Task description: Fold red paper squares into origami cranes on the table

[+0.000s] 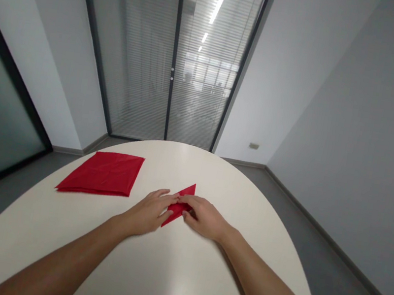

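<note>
On the rd. white table [141, 276], betw. its L & R edges and well in from the far edge, a sm. folded red sheet [177, 208] lies slantwise, one pointed corner twd. the far edge, the other twd. the person; paper or cloth, can't tell. L hand [149, 212] is palm-down at its L side, fingers loosely spread, index tip & thumb on the red. R hand [206, 219] reaches in from the R, fingers bent over the sheet, thumb tucked at the lower side; can't tell if it's pinching. Fingertips of both hands meet or nearly meet on top. Near the table's far-L edge, apart from the hands: a lg. flat red stack [105, 173], creased on top, layers showing along its near side. Beyond the far edge, glass panels [143, 59] w/ blinds
</note>
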`<state>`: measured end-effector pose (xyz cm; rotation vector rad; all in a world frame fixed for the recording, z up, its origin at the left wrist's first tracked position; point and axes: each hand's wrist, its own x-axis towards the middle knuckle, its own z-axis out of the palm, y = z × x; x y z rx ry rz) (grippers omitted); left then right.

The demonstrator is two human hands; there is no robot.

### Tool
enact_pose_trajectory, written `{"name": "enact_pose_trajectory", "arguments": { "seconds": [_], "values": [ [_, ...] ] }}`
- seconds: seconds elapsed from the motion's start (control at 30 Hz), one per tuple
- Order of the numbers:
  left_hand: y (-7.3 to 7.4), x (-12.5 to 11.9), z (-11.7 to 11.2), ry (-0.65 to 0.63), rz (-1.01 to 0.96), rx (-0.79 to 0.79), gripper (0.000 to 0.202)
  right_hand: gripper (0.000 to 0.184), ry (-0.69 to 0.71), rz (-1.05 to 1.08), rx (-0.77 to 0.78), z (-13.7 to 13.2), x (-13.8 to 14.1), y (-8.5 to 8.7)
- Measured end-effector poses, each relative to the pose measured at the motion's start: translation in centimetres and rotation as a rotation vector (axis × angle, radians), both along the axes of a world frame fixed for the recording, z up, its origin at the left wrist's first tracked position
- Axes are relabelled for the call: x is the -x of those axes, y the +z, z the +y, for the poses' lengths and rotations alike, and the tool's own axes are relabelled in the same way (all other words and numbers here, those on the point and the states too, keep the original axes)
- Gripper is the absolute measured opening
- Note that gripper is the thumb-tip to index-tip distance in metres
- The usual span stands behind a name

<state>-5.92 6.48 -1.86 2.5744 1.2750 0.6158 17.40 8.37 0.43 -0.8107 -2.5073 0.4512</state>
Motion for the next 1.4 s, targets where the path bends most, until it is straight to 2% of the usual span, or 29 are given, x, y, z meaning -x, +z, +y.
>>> {"name": "enact_pose_trajectory", "arguments": {
  "seconds": [0.2, 0.5, 0.6, 0.73, 0.93, 1.07, 1.27, 1.4],
  "values": [
    [0.5, 1.5, 0.3, -0.127, 0.036, -0.007, 0.050, 0.040, -0.022, -0.041, 0.002, 0.0, 0.0, 0.0],
    [1.2, 2.6, 0.1, -0.210, 0.061, 0.020, 0.065, 0.039, -0.015, -0.071, -0.008, 0.2, -0.1, 0.0],
    [1.2, 2.5, -0.1, -0.210, 0.079, 0.021, 0.066, 0.038, -0.005, -0.063, -0.020, 0.2, -0.1, 0.0],
    [0.6, 1.9, -0.1, -0.154, 0.037, -0.016, 0.046, 0.038, -0.007, -0.059, -0.041, 0.3, -0.1, -0.2],
    [-0.1, 1.5, 0.0, -0.126, 0.025, -0.057, 0.047, 0.036, 0.011, -0.071, -0.039, 0.5, -0.2, -0.1],
    [0.2, 1.5, -0.1, -0.144, 0.002, -0.069, 0.044, 0.035, 0.005, -0.062, -0.032, 0.5, -0.2, 0.0],
    [1.0, 1.1, -0.5, -0.185, -0.051, -0.088, 0.041, 0.020, -0.067, -0.011, -0.045, 0.7, -0.1, -0.4],
    [1.6, 0.8, -0.9, -0.188, -0.061, -0.071, 0.042, 0.017, -0.092, 0.010, -0.053, 1.0, -0.1, -0.8]
  ]
}}
